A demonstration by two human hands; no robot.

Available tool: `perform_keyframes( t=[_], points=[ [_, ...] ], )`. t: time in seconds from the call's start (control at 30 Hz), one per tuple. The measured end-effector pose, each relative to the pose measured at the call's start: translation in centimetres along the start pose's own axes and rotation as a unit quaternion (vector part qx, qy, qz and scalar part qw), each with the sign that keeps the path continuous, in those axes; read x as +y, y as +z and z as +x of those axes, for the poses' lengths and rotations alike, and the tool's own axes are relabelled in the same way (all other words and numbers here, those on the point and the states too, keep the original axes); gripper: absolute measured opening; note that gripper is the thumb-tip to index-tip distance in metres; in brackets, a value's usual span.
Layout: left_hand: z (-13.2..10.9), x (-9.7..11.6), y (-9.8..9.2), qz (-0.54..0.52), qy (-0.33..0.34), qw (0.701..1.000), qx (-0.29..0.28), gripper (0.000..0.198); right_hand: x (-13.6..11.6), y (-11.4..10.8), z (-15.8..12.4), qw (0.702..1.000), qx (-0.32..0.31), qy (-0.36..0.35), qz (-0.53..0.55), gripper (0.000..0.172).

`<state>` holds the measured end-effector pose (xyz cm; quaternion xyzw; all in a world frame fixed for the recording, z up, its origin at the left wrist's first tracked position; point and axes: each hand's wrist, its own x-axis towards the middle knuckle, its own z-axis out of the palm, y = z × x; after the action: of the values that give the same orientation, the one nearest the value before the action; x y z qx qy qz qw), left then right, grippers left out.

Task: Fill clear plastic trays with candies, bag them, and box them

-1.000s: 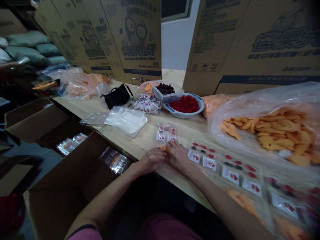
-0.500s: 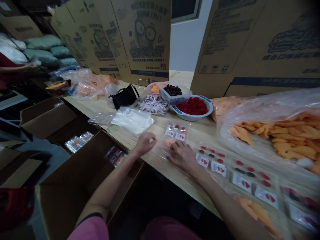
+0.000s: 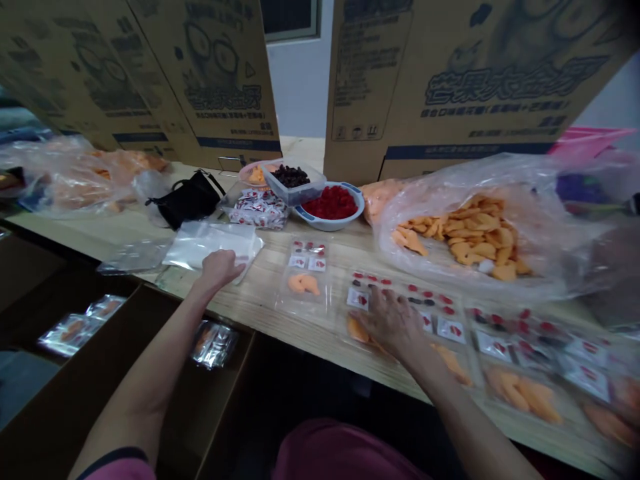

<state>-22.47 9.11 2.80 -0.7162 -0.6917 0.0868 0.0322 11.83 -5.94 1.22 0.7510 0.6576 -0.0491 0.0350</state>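
Observation:
My left hand lies at the right edge of a stack of clear plastic bags, with its fingers curled closed. What they hold, if anything, is hidden. My right hand rests with fingers stretched out over a clear blister tray, partly covering it. That tray holds red and dark pieces, white printed sachets and orange pieces. To its left, between my hands, another filled tray lies on the table. More filled trays overlap in a row toward the right.
Behind stand a blue-white bowl of red pieces, a clear tub of dark pieces and a pile of sachets. An open bag of orange pieces is at right. A black pouch and cardboard box lie left.
My left hand has moved onto the stack of bags. My right hand has left the tray between my hands for one farther right. The view has turned right.

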Motion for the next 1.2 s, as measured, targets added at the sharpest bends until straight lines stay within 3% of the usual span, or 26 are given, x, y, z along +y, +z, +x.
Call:
perform_keyframes(
  t=[0.13, 0.23, 0.43, 0.57, 0.97, 1.2],
  points=[
    [0.0, 0.0, 0.0, 0.011, 0.001, 1.000, 0.000, 0.044, -1.3, 1.6, 0.6, 0.999, 0.028, 0.009, 0.029, 0.070],
    [-0.2, -0.2, 0.3, 0.013, -0.005, 1.000, 0.007, 0.045, -2.1, 2.5, 1.5, 0.998, 0.013, 0.028, 0.059, 0.075],
    [-0.4, -1.2, 1.2, 0.001, -0.006, 1.000, 0.023, 0.033, -2.7, 2.6, 4.8, 0.991, -0.003, 0.074, 0.111, 0.072],
    [-0.5, -1.2, 1.4, -0.019, 0.003, 0.999, 0.030, 0.039, -2.3, 2.7, 6.2, 0.986, 0.007, 0.109, 0.126, 0.079],
    [1.1, -0.9, 2.3, -0.066, -0.022, 0.997, 0.022, 0.022, -1.6, 2.5, 6.3, 0.990, 0.012, 0.073, 0.123, 0.082],
    [2.0, -2.6, 2.8, -0.135, -0.075, 0.986, 0.059, 0.019, -1.5, 3.0, 5.9, 0.984, 0.035, 0.075, 0.156, 0.089]
  ],
)
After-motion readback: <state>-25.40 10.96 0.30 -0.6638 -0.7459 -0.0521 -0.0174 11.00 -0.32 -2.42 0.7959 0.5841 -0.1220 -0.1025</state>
